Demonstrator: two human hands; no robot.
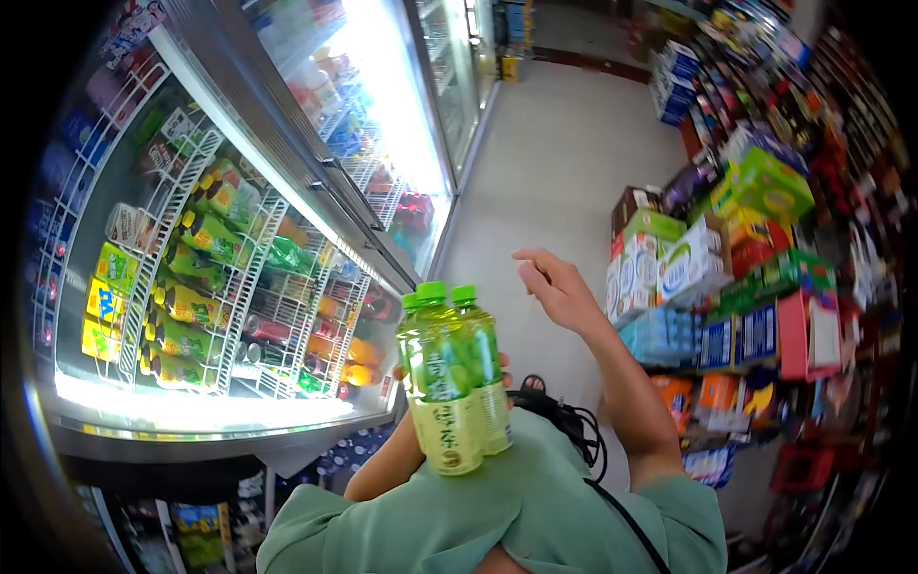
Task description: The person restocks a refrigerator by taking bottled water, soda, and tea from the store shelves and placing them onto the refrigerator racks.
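Several green tea bottles with bright green caps (445, 407) stand bunched upright against the front of my green shirt. My left hand (506, 371) is wrapped round them from behind; only bits of its fingers show at their sides. Out to the right, my right hand (559, 292) is raised over the floor, its fingers apart and nothing in it. Left of the bottles is a lit drinks fridge, its wire shelves (244, 277) holding rows of bottles and cartons.
A fridge door frame (316, 182) runs diagonally between the lit compartments. Along the right side, stacked cartons (693, 263) and packaged goods line the tiled aisle (550, 143). A black strap and bag (550, 407) hang at my waist.
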